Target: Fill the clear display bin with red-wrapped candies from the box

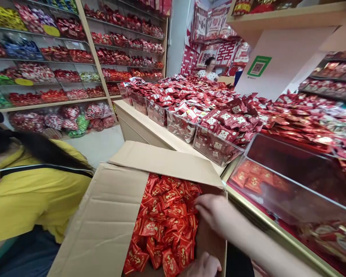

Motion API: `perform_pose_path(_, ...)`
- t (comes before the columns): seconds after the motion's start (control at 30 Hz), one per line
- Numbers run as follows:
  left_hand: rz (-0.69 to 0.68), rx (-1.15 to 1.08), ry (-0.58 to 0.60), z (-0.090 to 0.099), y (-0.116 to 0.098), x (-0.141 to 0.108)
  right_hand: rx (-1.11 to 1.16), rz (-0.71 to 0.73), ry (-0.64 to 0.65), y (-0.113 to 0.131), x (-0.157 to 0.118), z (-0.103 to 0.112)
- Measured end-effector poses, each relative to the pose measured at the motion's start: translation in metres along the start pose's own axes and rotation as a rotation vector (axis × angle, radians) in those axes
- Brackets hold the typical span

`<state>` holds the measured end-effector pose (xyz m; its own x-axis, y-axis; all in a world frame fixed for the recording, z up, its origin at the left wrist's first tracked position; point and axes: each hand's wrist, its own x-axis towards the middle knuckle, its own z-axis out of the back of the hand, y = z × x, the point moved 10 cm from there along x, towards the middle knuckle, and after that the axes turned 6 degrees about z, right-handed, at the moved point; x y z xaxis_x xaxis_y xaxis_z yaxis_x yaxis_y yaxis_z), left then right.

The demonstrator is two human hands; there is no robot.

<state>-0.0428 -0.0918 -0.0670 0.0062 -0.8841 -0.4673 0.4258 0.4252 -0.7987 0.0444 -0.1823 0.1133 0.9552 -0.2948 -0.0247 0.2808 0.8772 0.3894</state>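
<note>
An opened cardboard box (pixel 112 207) holds many small red packets (pixel 167 219) printed in gold. My right hand (pixel 215 211) reaches in from the right, over the box's right inner side. Its bent fingers are closed together against the packets at that edge; what they hold, if anything, is hidden. Lower down, my left hand (pixel 203 264) is at the near right corner of the box, partly cut off by the frame. The fingers look curled, and their contact with packets or cardboard is unclear.
Left of the box is a person in a yellow shirt (pixel 43 184). Clear bins (pixel 216 142) of red packets line the counter (pixel 158 132) behind it. A clear-lidded case (pixel 291 181) stands right. Stocked shelves (pixel 46 57) cover the left wall; another person (pixel 209 73) is at the back.
</note>
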Motion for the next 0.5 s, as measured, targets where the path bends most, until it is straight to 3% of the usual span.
perform_pose_path(0.07, -0.028, -0.008, 0.028, 0.002, -0.005, -0.002, 0.041, -0.129, 0.108, -0.013, 0.012, -0.07)
perform_pose_path(0.1, -0.034, -0.014, 0.026, 0.003, -0.006, -0.002, 0.047, -0.171, 0.115, -0.021, 0.019, -0.093)
perform_pose_path(0.17, -0.043, -0.029, 0.021, 0.005, -0.006, -0.002, 0.052, -0.214, 0.096, -0.036, 0.03, -0.118)
perform_pose_path(0.3, -0.051, -0.087, 0.02, 0.007, -0.005, -0.001, 0.07, -0.241, 0.067, -0.049, 0.03, -0.123)
perform_pose_path(0.5, -0.044, -0.231, 0.029, 0.009, -0.002, -0.001, 0.144, -0.273, -0.046, -0.049, 0.005, -0.091)
